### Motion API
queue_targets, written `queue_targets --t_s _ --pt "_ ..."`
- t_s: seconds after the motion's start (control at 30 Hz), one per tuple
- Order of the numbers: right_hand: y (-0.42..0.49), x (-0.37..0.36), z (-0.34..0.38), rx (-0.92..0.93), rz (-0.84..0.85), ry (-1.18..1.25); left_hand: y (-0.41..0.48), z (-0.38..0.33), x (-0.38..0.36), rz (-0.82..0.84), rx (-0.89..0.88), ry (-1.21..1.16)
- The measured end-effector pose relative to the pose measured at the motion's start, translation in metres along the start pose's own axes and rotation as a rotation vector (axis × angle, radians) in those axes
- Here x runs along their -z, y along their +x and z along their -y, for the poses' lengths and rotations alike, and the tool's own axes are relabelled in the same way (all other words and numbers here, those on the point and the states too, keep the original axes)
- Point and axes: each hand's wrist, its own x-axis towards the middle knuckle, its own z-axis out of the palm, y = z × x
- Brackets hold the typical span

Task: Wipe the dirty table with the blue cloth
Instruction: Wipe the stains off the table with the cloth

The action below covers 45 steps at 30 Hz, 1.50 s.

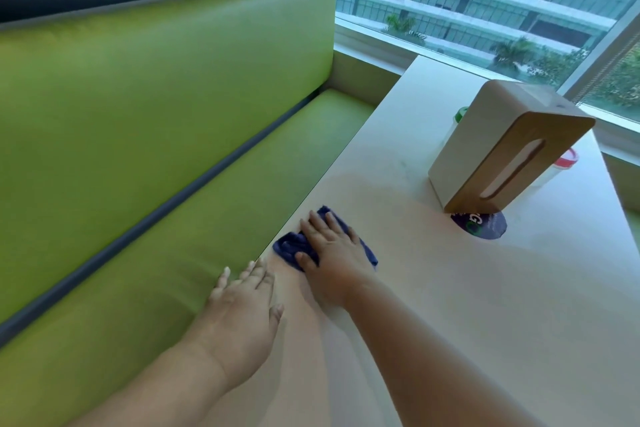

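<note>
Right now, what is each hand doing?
Left hand: open, flat at the table edge, holding nothing.
Right hand: open, palm pressing the blue cloth.

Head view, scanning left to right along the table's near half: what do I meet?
Green bench seat → left hand at the table edge → blue cloth under the right hand → round dark sticker → tissue box.

Showing plain dark blue on the cloth (290, 246), pale cream on the table (485, 305), solid lime green with a dark grey strip on the bench (156, 135), cream and tan wood on the tissue box (498, 146), purple on the round sticker (483, 225).
</note>
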Motion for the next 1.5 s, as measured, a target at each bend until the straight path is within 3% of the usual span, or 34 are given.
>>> queue_targets --t_s 0.1,0.33,0.4,0.5,0.77,0.97,1.2,1.27,1.43,1.5 --pt "-0.040 -0.005 -0.002 0.060 0.008 0.037 -0.001 0.006 0.001 0.020 -0.020 0.027" --pt "-0.026 -0.004 -0.009 -0.153 -0.040 -0.058 -0.006 0.005 -0.003 0.024 -0.051 0.052" --pt "-0.033 -0.012 0.009 -0.098 -0.046 -0.036 -0.006 0.004 -0.004 -0.059 -0.072 0.022" --pt "-0.069 -0.019 0.010 -0.014 -0.034 -0.007 -0.005 0.006 -0.002 0.003 -0.068 0.028" --pt "-0.049 0.001 -0.029 -0.287 -0.065 -0.032 -0.006 0.007 -0.001 0.070 -0.066 0.110" --pt "-0.078 -0.014 -0.005 -0.141 -0.048 -0.006 -0.002 0.007 0.001 0.090 -0.056 0.110" --pt "-0.048 0.000 -0.030 -0.359 -0.100 -0.047 -0.003 0.010 0.000 0.076 -0.072 0.098" --pt "-0.031 -0.005 -0.010 -0.317 -0.092 -0.050 -0.005 0.012 0.000 0.050 -0.078 0.061" --pt "-0.055 -0.023 0.027 0.023 -0.056 -0.019 -0.032 0.028 0.000 -0.019 -0.065 -0.062" --pt "-0.053 -0.022 0.017 0.041 -0.069 -0.007 -0.043 0.032 -0.004 -0.028 -0.051 -0.126"
